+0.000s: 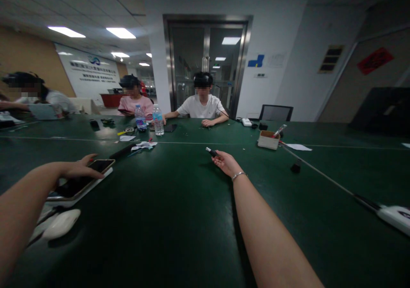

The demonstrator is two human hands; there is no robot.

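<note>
My right hand (226, 163) is closed in a pinch over the table, a bracelet at its wrist. Between its fingertips is a small black stick with a silver tip (211, 152), which looks like a USB plug. My left hand (78, 168) lies across a phone (75, 186) with its fingers spread, the thumb reaching over the near edge. Beneath the phone is a flat white thing (109, 173). A rounded white object, maybe a computer mouse (62, 224), sits near my left forearm.
Two water bottles (158, 121) stand across the green table (166, 236). Crumpled paper (144, 145) lies ahead of my left hand. A small box (268, 140) and a white power strip (395, 217) with its cord are to the right. A person in white (202, 106) sits opposite; others sit farther left.
</note>
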